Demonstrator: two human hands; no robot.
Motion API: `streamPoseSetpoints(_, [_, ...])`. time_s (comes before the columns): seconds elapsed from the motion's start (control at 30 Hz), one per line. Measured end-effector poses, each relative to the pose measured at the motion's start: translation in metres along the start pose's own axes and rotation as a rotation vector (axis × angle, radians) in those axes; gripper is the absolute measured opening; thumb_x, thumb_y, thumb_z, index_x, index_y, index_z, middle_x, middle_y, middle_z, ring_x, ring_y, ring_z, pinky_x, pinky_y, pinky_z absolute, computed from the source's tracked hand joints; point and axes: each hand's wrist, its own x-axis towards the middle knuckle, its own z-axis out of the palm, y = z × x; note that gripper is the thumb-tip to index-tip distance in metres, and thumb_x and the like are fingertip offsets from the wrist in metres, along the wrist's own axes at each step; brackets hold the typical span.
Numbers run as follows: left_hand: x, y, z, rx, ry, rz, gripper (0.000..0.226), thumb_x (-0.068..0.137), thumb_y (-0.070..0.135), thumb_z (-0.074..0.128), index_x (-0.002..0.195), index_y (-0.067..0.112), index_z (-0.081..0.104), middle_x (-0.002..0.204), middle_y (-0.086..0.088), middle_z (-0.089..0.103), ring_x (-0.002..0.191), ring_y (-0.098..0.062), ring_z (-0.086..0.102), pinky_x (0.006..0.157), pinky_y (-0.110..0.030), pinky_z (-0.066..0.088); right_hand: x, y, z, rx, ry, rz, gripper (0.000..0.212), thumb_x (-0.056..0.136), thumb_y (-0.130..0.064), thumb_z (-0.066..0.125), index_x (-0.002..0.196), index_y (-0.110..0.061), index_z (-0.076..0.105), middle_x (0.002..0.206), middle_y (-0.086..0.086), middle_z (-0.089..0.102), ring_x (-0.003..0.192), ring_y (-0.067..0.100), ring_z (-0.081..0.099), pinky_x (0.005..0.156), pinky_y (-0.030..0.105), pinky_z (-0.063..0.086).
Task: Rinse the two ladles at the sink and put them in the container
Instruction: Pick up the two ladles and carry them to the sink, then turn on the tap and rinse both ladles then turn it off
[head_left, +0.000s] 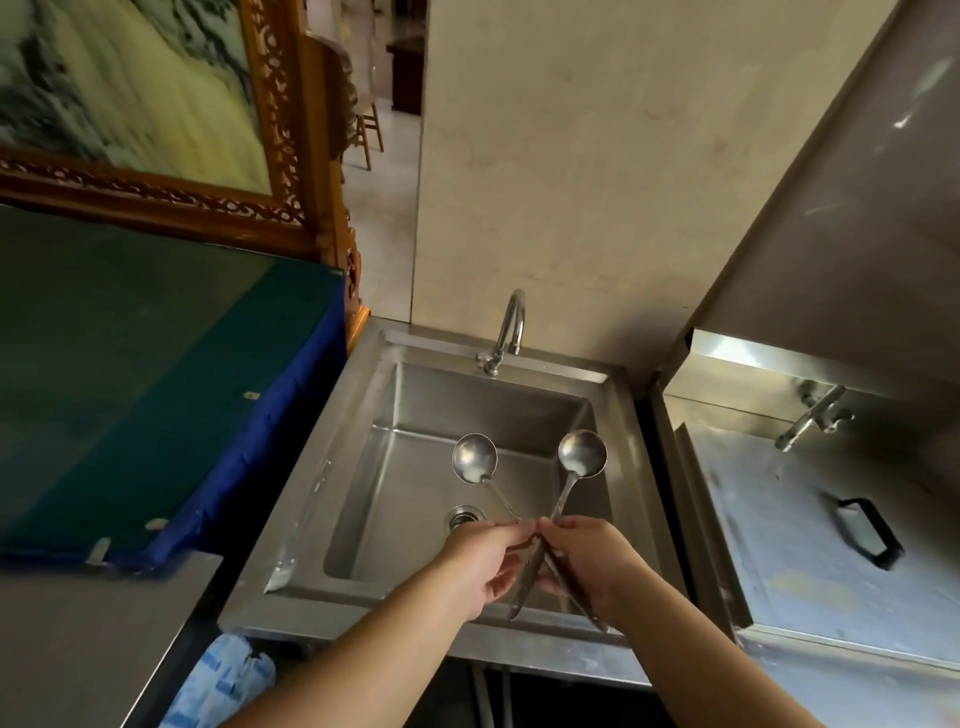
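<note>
Two steel ladles are held over the steel sink (304, 540), their handles crossed in an X just above my fingers. The left ladle bowl (474, 458) and the right ladle bowl (582, 453) both face up, level with each other, above the basin. My left hand (485, 564) and my right hand (597, 561) meet at the crossing, each closed on a handle. The handle ends stick out below my palms. The handle from the right bowl runs down into my left hand, and the one from the left bowl into my right hand. The faucet (511, 327) stands behind, with no water running.
The drain (464, 517) lies under my left hand. A steel unit with a flat lid, black lid handle (866, 534) and a tap (813, 415) stands right of the sink. A table with a green top and blue cloth (156, 374) is on the left, a plastic bag (223, 680) below.
</note>
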Motion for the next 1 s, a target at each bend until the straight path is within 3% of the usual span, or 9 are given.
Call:
streamPoseSetpoints(0.1, [0.012,0.007,-0.007,-0.055,0.023,-0.042,0.020,0.081,0.030,0.082,0.095,0.017,0.074,0.089,0.003,0.070,0.071,-0.010,0.055,0.046,-0.018,0.047,0.017,-0.007,0.009,-0.111,0.024,-0.029,0.019,0.100,-0.016,0.061,0.091,-0.001,0.068,0.058,0.004,0.073,0.053,0.016,0.072,0.061,0.039,0.065])
streamPoseSetpoints(0.17, [0.019,0.010,-0.009,-0.085,0.021,-0.061,0.020,0.080,0.030,0.083,0.094,0.019,0.074,0.087,0.003,0.069,0.072,-0.011,0.054,0.047,-0.019,0.047,0.025,-0.011,0.014,-0.210,0.075,-0.060,0.020,0.099,-0.017,0.059,0.085,-0.003,0.065,0.048,0.000,0.063,0.038,0.011,0.060,0.044,0.029,0.054])
streamPoseSetpoints(0.23, [0.030,0.016,-0.009,-0.106,0.017,-0.078,0.020,0.078,0.030,0.084,0.092,0.020,0.074,0.082,0.004,0.069,0.069,-0.010,0.053,0.047,-0.019,0.046,0.040,-0.014,0.019,-0.295,0.125,-0.091,0.018,0.096,-0.014,0.053,0.082,-0.004,0.060,0.052,0.005,0.055,0.036,0.015,0.048,0.037,0.025,0.040])
streamPoseSetpoints(0.33, [0.050,0.031,-0.002,-0.128,0.022,-0.100,0.019,0.078,0.031,0.084,0.091,0.021,0.075,0.076,0.007,0.071,0.066,-0.010,0.052,0.048,-0.018,0.045,0.072,-0.021,0.021,-0.427,0.197,-0.159,0.018,0.092,-0.013,0.045,0.082,-0.006,0.058,0.061,0.003,0.056,0.046,0.015,0.050,0.043,0.025,0.039])
streamPoseSetpoints(0.5, [0.088,0.054,0.015,-0.134,0.040,-0.132,0.025,0.074,0.035,0.087,0.092,0.020,0.077,0.070,0.009,0.072,0.069,-0.010,0.053,0.048,-0.020,0.047,0.123,-0.036,0.013,-0.475,0.225,-0.205,0.020,0.098,-0.026,0.044,0.101,-0.012,0.058,0.086,-0.001,0.066,0.069,0.015,0.062,0.055,0.029,0.043])
streamPoseSetpoints(0.63, [0.120,0.070,0.025,-0.137,0.054,-0.135,0.038,0.071,0.041,0.088,0.100,0.020,0.077,0.087,0.008,0.073,0.070,-0.009,0.052,0.051,-0.020,0.047,0.161,-0.050,0.000,-0.495,0.205,-0.216,0.023,0.097,-0.035,0.049,0.104,-0.016,0.059,0.088,-0.003,0.069,0.072,0.015,0.066,0.058,0.031,0.048])
streamPoseSetpoints(0.73, [0.141,0.078,0.026,-0.102,0.038,-0.150,0.044,0.067,0.046,0.089,0.099,0.020,0.078,0.082,0.009,0.071,0.071,-0.010,0.053,0.054,-0.021,0.047,0.185,-0.057,-0.008,-0.527,0.208,-0.208,0.028,0.095,-0.045,0.055,0.105,-0.020,0.056,0.088,-0.006,0.068,0.072,0.013,0.066,0.054,0.029,0.046])
streamPoseSetpoints(0.9, [0.168,0.091,0.002,0.124,-0.037,-0.158,0.052,0.065,0.049,0.088,0.104,0.017,0.079,0.083,0.007,0.071,0.066,-0.009,0.057,0.060,-0.021,0.047,0.216,-0.062,-0.013,-0.554,0.235,-0.169,0.033,0.088,-0.054,0.062,0.100,-0.025,0.054,0.085,-0.009,0.066,0.070,0.010,0.065,0.051,0.028,0.043])
streamPoseSetpoints(1.0, [0.188,0.103,-0.027,0.336,-0.111,-0.165,0.055,0.060,0.050,0.090,0.101,0.016,0.078,0.083,0.007,0.073,0.062,-0.006,0.060,0.062,-0.021,0.046,0.236,-0.062,-0.013,-0.565,0.259,-0.136,0.027,0.088,-0.054,0.063,0.086,-0.030,0.052,0.079,-0.009,0.066,0.068,0.010,0.063,0.052,0.030,0.043])
